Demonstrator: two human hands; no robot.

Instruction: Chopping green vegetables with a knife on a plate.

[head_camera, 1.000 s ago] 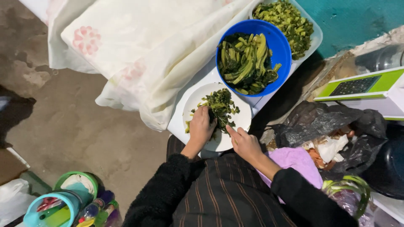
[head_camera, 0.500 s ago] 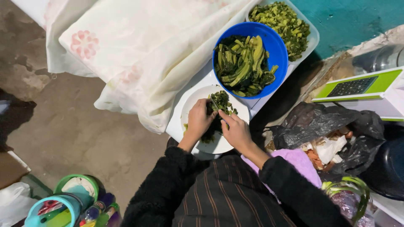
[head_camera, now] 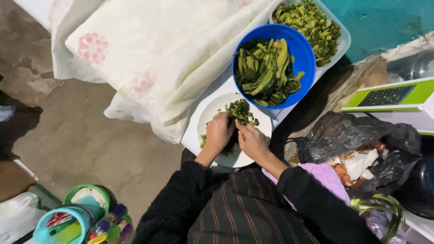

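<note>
White round plate (head_camera: 212, 113), smooth, glossy, set on a white board (head_camera: 192, 135) at the edge of a cloth-draped surface. On it, a heap of chopped greens (head_camera: 241, 111), dark, wet, shredded fine, lying toward the far side of the plate. Left hand (head_camera: 219, 132) and right hand (head_camera: 253, 142) both rest on the plate, close together and almost touching, fingers curled inward over a darker clump of the greens between them; the main heap sits just beyond the fingertips, touching them. Whether the fingers actually pinch the clump cannot be told, since the hands cover it. Sleeves black, fuzzy; striped dark garment below. Blue bowl (head_camera: 298, 49), round, plastic, just beyond the plate and touching its rim, filled with long limp green stalks and leaves. White tray (head_camera: 341, 40), rounded corners, behind the bowl, holding lighter chopped greens. Cloth (head_camera: 158, 45), cream, soft, creased, with pale pink flower print, draped to the left over the table edge. Black bag (head_camera: 361, 135), crinkled plastic, to the right, open on paper scraps. Green-and-white slicer (head_camera: 393, 95), flat, with a gridded panel, beyond the bag. Floor concrete, stained.
</note>
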